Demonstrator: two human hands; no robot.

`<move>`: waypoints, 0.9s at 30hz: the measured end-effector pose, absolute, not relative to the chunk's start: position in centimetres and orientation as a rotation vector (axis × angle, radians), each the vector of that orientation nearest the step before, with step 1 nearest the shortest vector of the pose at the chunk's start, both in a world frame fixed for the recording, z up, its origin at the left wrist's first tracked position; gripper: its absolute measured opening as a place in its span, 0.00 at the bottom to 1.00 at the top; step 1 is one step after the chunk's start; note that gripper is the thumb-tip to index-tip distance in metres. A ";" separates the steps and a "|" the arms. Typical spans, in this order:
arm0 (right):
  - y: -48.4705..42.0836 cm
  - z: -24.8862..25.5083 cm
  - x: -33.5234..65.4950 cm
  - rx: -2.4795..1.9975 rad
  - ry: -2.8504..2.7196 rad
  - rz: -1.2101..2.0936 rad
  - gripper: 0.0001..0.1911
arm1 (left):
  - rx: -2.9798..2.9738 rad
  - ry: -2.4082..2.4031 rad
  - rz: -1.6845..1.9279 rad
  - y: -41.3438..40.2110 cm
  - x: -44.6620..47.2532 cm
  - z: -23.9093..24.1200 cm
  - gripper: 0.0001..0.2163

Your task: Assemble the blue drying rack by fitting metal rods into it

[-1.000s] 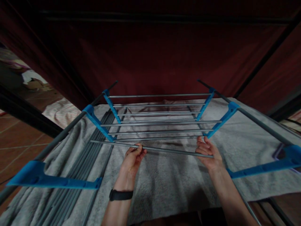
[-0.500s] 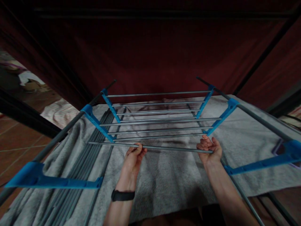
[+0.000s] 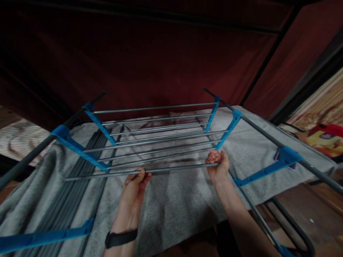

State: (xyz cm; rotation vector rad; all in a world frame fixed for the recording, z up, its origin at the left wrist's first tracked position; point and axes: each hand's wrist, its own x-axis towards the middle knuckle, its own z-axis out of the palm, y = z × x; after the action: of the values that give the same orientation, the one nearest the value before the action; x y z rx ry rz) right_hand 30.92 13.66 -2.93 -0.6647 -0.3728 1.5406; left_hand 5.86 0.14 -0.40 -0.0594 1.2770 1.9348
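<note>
A loose grey metal rod [image 3: 107, 174] lies crosswise in front of me, held in both hands. My left hand [image 3: 135, 187], with a black wristband, pinches the rod near its middle. My right hand [image 3: 218, 165] is closed round the rod's right end, close to the lower tip of a blue plastic bracket [image 3: 227, 130]. Beyond the rod is a drying rack section [image 3: 158, 137] of several grey rods set between blue brackets. The rod's left end sits just under the tip of the left blue bracket [image 3: 80, 148].
A grey towel [image 3: 174, 207] covers the surface under the rack. Spare grey rods [image 3: 69, 200] lie in a bundle at the left. Dark side poles [image 3: 268, 137] with more blue brackets [image 3: 265, 169] run along both sides. A dark red fabric wall [image 3: 150, 57] stands behind.
My view has swung to the right. The rod has levelled and moved closer to the rack's front brackets, and my right hand has closed more tightly round its end.
</note>
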 end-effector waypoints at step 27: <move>13.7 -2.8 31.3 -0.535 -0.423 1.553 0.15 | -0.045 1.244 1.950 -0.2 5.6 -0.3 0.12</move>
State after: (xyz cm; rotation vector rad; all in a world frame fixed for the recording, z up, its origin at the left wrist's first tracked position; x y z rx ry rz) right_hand 31.30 13.66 -2.84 -0.5351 -0.4231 1.5533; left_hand 5.64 -0.21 -0.34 -0.0454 1.2445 1.9500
